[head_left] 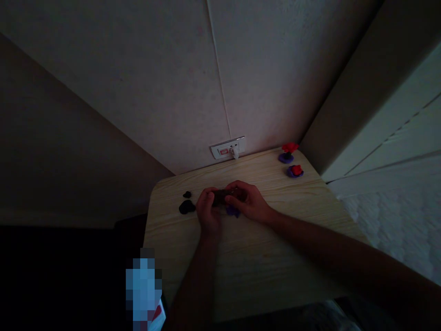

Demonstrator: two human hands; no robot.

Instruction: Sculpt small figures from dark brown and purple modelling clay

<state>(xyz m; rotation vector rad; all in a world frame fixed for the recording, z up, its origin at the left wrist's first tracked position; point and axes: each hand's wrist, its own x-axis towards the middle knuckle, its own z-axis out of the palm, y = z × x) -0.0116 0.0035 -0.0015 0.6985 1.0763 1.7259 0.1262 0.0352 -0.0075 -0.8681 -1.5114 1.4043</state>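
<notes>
Over the middle of the wooden table, my left hand (208,209) and my right hand (248,201) are close together, fingers curled around a dark clay-like piece (220,197). Its exact shape is hard to make out in the dim light, and my fingers cover part of it. Just under my right hand sits a purple piece (233,211), partly hidden. To the left of my left hand lie a larger black lump (186,207) and a smaller black lump (187,194), both resembling modelling clay.
At the table's (275,257) far right corner stand a red flower-like figure (289,149) on a purple base and a purple cup-like piece (295,172) with red inside. A wall socket (228,148) holds a plug behind the table. A lit screen (156,317) shows lower left.
</notes>
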